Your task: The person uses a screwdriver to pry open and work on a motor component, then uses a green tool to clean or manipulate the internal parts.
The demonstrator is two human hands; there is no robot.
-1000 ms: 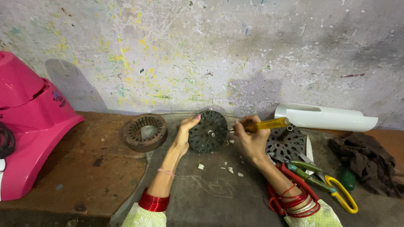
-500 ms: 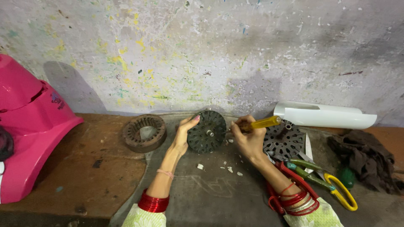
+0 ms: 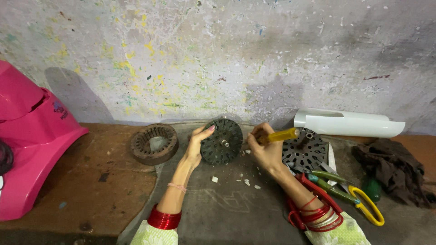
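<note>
Far left: pink moulded plastic housing (image 3: 27,145), resting on the brown part of the worktop (image 3: 68,190). Right of it, lying flat: rusty ring-shaped stator core (image 3: 154,144), slotted on the inside, well apart from both hands.

Centre, on the grey part of the worktop: dark round rotor disc (image 3: 222,141), propped up on edge with its face and short centre shaft toward the camera. Left hand (image 3: 196,147) against the disc's left rim, fingers curved and cupping the edge, thumb up near the top; a steadying hold rather than a full grip. Red bangles at the wrist.

Just right of the disc: right hand (image 3: 265,149), fingers curled tight round a yellow-handled screwdriver (image 3: 278,135). Handle pointing right; tip end aimed toward the disc's right edge, contact itself hidden by the fingers. Small white chips (image 3: 247,182) scattered on the worktop below both hands.

Behind the right hand: second perforated dark disc (image 3: 305,152), lying flat. Beyond it, against the wall: white curved plastic cover (image 3: 347,123). Beside the right forearm: green-handled pliers (image 3: 334,183) and a yellow-handled tool (image 3: 368,206), partly overlapping. Far right: crumpled dark brown rag (image 3: 395,170).
</note>
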